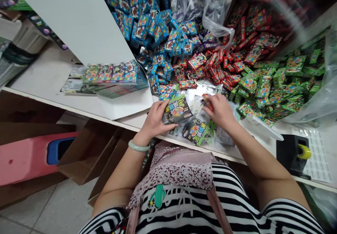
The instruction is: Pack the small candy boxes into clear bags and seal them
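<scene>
My left hand (155,120), a pale green bangle at its wrist, holds a black-and-green candy pouch (178,110) at its left side, fingers on the upper edge and thumb by the lower edge. My right hand (221,110) pinches a small red candy box (207,102) just right of that pouch; the fingers partly hide it. Another printed pouch (196,130) lies flat between my hands near the table's front edge. Behind them sit heaps of small blue boxes (158,30), red boxes (213,65) and green boxes (263,86).
To the left stands a white display carton (79,20) with a row of printed packs (112,73) along its base. A black tape dispenser (292,153) is at the right front. Clear plastic bags (205,2) lie among the heaps. Below are cardboard boxes (81,156) and a pink stool (28,156).
</scene>
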Motion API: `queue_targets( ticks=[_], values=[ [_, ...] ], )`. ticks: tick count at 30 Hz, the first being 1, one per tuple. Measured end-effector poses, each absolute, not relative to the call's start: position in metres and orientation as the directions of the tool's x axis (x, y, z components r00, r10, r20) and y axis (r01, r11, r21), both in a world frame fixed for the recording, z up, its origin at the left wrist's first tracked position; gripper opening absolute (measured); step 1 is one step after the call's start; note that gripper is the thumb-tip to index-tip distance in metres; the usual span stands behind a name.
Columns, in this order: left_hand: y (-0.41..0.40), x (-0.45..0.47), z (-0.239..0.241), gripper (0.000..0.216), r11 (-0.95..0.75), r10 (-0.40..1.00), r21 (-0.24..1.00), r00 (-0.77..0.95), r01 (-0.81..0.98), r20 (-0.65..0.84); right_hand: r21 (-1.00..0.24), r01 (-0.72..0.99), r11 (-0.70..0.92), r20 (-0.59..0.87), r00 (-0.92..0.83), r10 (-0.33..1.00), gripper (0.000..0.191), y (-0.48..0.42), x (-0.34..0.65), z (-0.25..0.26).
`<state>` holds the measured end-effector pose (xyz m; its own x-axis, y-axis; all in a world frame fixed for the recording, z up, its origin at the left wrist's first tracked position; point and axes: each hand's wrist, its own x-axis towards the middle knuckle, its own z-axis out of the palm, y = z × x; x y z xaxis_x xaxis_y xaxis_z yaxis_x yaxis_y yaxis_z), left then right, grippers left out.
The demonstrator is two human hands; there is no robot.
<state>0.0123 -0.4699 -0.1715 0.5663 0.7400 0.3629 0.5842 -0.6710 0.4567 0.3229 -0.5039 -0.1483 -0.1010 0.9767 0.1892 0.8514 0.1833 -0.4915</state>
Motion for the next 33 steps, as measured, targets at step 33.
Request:
queue_targets(
  ticks=[33],
  values=[
    [-0.467,0.022,-0.167,0.100,-0.739,0.614,0.523,0.745,0.425,0.261,-0.479,0.622,0.620,0.028,-0.695,0.718,0.071,-0.485,0.342,-0.092]
  ],
)
